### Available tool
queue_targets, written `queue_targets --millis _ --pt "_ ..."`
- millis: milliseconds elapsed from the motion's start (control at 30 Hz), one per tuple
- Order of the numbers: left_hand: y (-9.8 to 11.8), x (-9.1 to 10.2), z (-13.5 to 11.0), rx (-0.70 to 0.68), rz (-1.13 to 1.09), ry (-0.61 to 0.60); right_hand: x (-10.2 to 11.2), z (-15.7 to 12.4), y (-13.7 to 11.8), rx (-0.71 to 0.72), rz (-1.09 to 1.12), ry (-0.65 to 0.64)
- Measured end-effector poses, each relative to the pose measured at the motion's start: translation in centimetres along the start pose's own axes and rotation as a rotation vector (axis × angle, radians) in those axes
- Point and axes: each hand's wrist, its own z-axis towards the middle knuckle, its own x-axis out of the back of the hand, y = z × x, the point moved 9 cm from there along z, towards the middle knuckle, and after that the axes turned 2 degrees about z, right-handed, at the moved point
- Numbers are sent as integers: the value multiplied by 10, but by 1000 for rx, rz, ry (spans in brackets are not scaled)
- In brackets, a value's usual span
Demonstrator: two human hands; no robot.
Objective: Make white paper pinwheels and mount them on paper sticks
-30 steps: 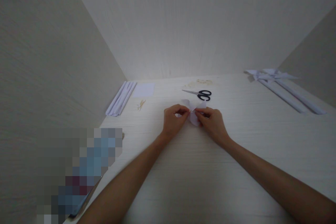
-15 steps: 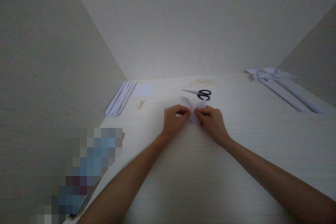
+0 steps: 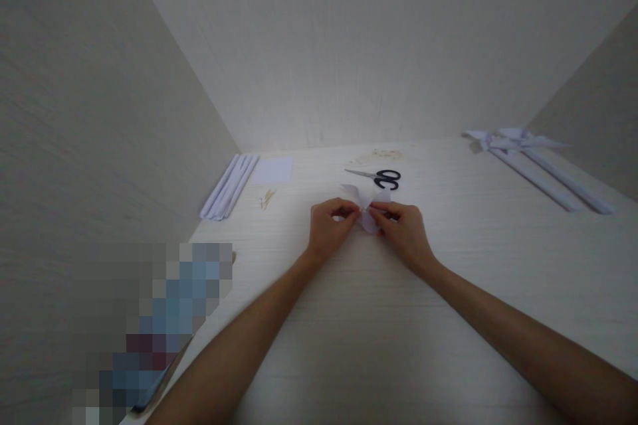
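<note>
A small white paper pinwheel (image 3: 367, 220) with curved blades is between my two hands, low over the pale table. My left hand (image 3: 329, 226) pinches it near its centre with thumb and forefinger. From the other side my right hand (image 3: 403, 229) also pinches close to the centre, its fingertips almost meeting the left ones. Whatever small piece sits at the centre is too tiny to make out. Just beyond the paper lie scissors (image 3: 381, 177) with black handles, blades pointing left.
Rolled paper sticks (image 3: 230, 187) lie at the left beside a flat white sheet (image 3: 273, 170). Several thin sticks (image 3: 268, 198) are in front of it. Beige bits (image 3: 381, 156) lie behind the scissors. At the right rest paper pinwheels (image 3: 518, 139) on rolled sticks. Walls enclose the table.
The right forefinger has shifted slightly at the paper's centre, and the right blade sits a little differently. Both hands otherwise keep their place and grip.
</note>
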Motion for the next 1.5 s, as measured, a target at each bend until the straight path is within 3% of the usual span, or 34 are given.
queue_targets --millis 1500 --pt "-17 -1 1 252 -248 20 -3 3 1 4 -62 -32"
